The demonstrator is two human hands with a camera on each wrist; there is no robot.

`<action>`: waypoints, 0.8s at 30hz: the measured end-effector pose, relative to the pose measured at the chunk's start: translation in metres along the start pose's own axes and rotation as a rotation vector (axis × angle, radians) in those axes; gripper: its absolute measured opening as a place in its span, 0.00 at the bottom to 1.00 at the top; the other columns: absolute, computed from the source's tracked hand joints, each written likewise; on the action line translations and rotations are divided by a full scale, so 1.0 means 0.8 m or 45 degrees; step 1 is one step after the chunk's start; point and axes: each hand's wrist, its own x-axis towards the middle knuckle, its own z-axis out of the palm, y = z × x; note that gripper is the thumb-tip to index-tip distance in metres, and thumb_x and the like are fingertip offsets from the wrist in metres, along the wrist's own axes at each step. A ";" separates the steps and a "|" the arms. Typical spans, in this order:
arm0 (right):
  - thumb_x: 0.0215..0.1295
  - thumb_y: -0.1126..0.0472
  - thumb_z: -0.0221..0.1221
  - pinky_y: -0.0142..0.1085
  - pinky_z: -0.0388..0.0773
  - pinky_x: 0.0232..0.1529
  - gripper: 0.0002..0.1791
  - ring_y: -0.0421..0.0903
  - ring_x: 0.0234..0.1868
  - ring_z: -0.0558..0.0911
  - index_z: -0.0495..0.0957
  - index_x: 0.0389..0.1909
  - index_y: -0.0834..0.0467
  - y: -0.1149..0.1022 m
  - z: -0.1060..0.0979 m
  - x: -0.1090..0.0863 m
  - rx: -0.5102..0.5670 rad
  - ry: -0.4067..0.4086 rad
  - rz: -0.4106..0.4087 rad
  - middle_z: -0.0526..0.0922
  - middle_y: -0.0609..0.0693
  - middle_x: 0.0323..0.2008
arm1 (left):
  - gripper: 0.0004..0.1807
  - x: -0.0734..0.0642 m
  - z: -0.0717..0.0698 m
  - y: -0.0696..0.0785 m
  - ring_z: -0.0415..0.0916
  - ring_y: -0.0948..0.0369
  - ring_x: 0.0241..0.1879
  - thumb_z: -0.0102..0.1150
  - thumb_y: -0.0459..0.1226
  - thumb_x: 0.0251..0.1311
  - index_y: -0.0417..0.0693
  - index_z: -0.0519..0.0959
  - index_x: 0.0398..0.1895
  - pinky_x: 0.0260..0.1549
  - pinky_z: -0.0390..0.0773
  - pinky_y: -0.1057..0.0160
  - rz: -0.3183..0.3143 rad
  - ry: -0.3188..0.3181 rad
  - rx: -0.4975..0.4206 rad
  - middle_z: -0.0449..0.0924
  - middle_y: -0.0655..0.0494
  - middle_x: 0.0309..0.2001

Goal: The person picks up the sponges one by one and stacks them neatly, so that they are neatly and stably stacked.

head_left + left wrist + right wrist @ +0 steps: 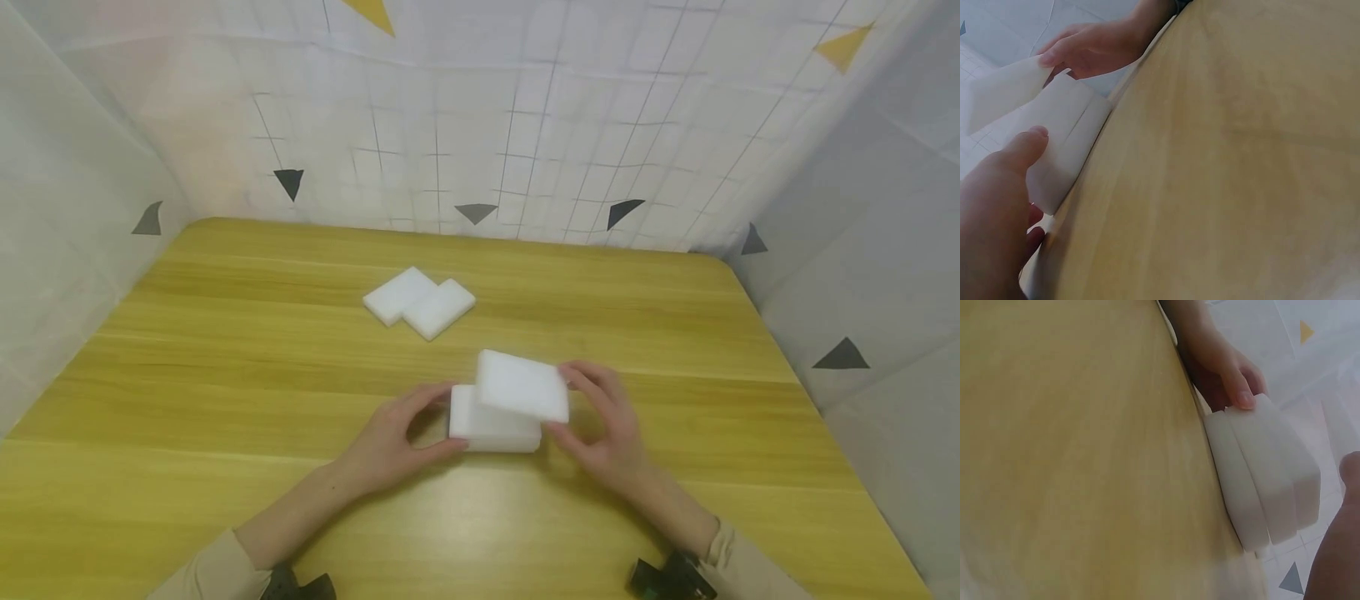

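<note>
White sponge blocks lie stacked flat on the table in front of me. My left hand grips the left end of this stack, thumb on the near side and fingers on the far side. In the right wrist view the stack shows separate layers. Held by its right end, one more white sponge block tilts above the stack, between the thumb and fingers of my right hand. From the left wrist view, this block appears raised above the stack; whether its lower edge touches cannot be told.
Two more white sponge blocks lie farther back on the wooden table, the right one touching or overlapping the left one. A white patterned curtain hangs behind the table and along its sides.
</note>
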 end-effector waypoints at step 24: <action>0.67 0.48 0.64 0.30 0.69 0.65 0.32 0.55 0.54 0.76 0.77 0.52 0.75 0.003 0.009 -0.008 0.088 -0.157 -0.040 0.78 0.68 0.50 | 0.39 0.001 0.000 -0.003 0.76 0.61 0.61 0.73 0.51 0.54 0.57 0.70 0.69 0.64 0.75 0.54 0.054 0.014 0.030 0.79 0.61 0.61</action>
